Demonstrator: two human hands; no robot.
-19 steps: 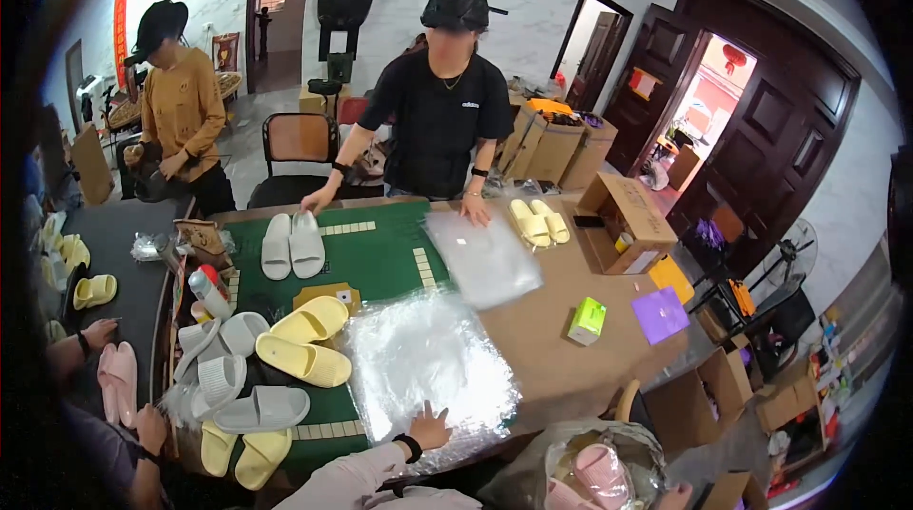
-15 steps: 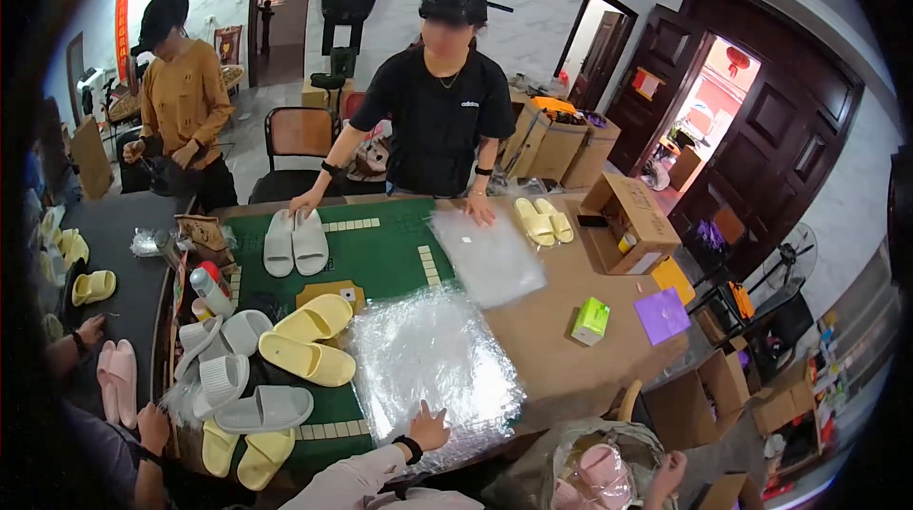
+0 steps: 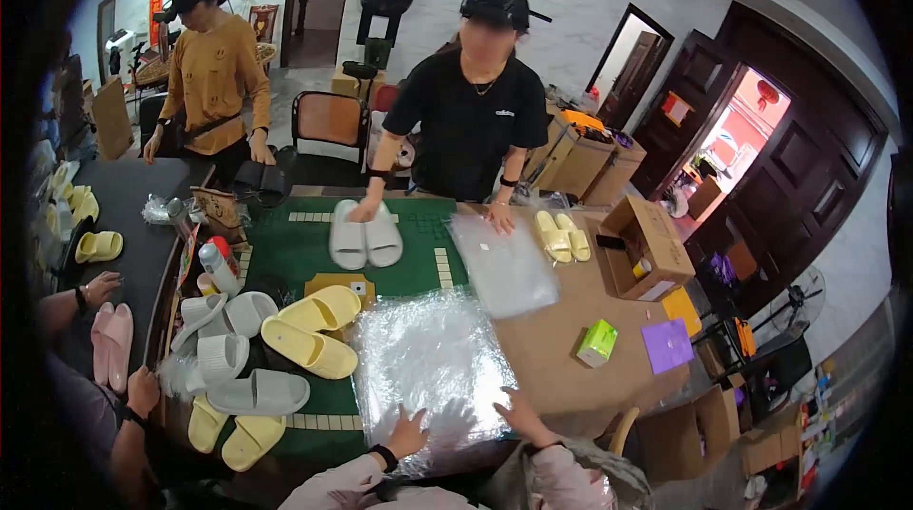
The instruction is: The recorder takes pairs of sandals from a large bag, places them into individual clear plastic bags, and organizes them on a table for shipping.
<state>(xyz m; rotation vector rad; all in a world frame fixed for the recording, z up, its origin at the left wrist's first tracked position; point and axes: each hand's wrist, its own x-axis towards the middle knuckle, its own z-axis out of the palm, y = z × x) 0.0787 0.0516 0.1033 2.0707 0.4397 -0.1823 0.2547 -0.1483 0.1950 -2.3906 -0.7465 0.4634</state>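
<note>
A stack of clear, shiny plastic bags (image 3: 428, 343) lies on the table in front of me. My left hand (image 3: 407, 434) rests on its near part with the fingers spread and nothing held. Over the stack's right edge, my right hand (image 3: 523, 417) reaches in with fingers apart, also holding nothing. Left of the bags lie a pair of yellow slippers (image 3: 309, 348), several grey slippers (image 3: 257, 391) and more yellow slippers (image 3: 252, 439). Below my right forearm is a large plastic sack (image 3: 609, 458), its contents mostly hidden.
Across the table a person in black touches grey slippers (image 3: 366, 239) and a second bag stack (image 3: 504, 267). Bagged yellow slippers (image 3: 563, 234), a cardboard box (image 3: 647, 253), a green tissue pack (image 3: 597, 343) and a purple sheet (image 3: 669, 346) lie rightward. Another person's hands flank pink slippers (image 3: 112, 343) at left.
My right hand has come from beside the sack of pink slippers to the bag stack's right edge. Opposite, the person's hand has shifted the grey slippers slightly. The view has turned a little.
</note>
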